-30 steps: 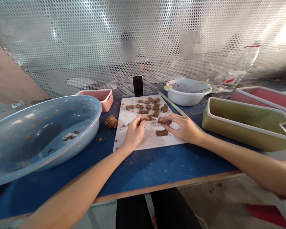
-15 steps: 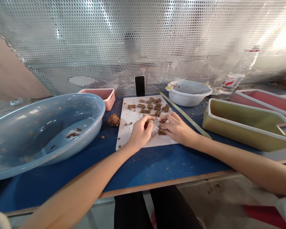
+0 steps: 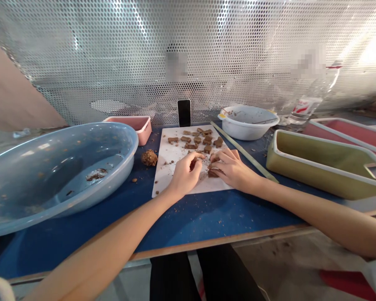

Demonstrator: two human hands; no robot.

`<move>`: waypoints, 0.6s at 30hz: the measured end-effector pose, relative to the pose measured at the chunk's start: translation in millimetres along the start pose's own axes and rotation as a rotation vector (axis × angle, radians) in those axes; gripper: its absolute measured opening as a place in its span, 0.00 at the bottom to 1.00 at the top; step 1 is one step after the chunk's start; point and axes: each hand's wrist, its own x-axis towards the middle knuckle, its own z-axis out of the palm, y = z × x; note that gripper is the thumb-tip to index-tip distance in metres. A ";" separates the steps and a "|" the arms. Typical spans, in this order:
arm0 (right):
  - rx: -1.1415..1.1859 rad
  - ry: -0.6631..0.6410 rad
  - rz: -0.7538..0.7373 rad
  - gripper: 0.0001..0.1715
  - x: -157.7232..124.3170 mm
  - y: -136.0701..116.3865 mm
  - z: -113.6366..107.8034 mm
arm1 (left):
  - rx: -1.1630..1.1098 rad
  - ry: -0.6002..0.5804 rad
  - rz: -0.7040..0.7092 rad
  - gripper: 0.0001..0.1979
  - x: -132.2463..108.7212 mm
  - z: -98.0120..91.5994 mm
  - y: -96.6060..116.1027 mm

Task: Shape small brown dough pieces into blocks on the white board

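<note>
Over a white board (image 3: 164,175) my two hands work close together. My left hand (image 3: 187,172) is closed, its fingers curled and its index finger pointing towards the other hand; something brown shows inside the curl, too hidden to name. My right hand (image 3: 233,168) has bent fingers closed around a brown clay piece (image 3: 212,173) lying on the board, partly covered by the fingers. Just beyond the hands, several small shaped clay pieces (image 3: 191,146) lie flat, with crumbs around them. A rough clay lump (image 3: 149,158) sits left of the board.
A large blue basin (image 3: 119,184) stands left, with a pink container (image 3: 146,133) behind it. A phone (image 3: 184,113) leans upright at the back. To the right are a flat stick (image 3: 244,154), a white bowl (image 3: 247,131), a green bin (image 3: 316,173) and a plastic bottle (image 3: 305,106).
My right hand has shifted very slightly, its fingers drawing a little closer together. The left hand and the clay pieces look nearly the same.
</note>
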 end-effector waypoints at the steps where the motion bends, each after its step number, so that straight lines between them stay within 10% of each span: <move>1: -0.001 0.000 0.001 0.14 0.1 -0.1 0.2 | 0.004 0.000 -0.004 0.11 0.1 0.1 -0.2; 18: -0.038 -0.021 0.018 0.17 1.1 -4.8 3.0 | 0.011 -0.001 -0.024 0.13 -0.1 1.0 -1.2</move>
